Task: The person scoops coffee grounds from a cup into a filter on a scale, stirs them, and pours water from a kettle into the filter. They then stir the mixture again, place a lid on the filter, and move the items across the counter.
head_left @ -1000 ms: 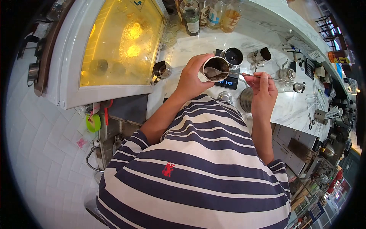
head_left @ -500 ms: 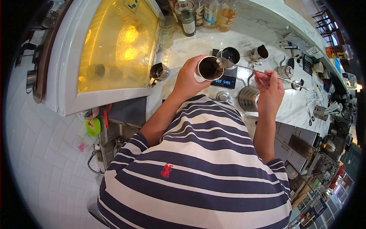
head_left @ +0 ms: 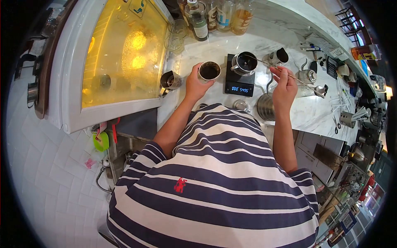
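My left hand (head_left: 196,86) is wrapped round a pale cup (head_left: 209,77) with dark brown contents, held above the counter left of the scale. My right hand (head_left: 284,87) pinches the twisted shaft of a long bar spoon (head_left: 264,62). The spoon's far end dips into a metal pitcher (head_left: 245,73) of dark liquid; its bowl is hidden there. This pitcher stands on a black digital scale (head_left: 233,85) with a lit blue display. Just below my right hand is a steel gooseneck kettle (head_left: 266,108).
Another metal pitcher (head_left: 170,80) stands beside the yellow-lit glass-door cabinet (head_left: 111,74). Several bottles (head_left: 197,22) line the back of the marble counter (head_left: 198,51). A small glass vessel (head_left: 240,105) sits near my shirt. Another pitcher (head_left: 278,56), scissors (head_left: 337,124) and a calculator (head_left: 331,67) lie rightward.
The spoon's end has gone from over the cup into the pitcher on the scale. My left hand has moved left and down with the cup, uncovering more of the scale.
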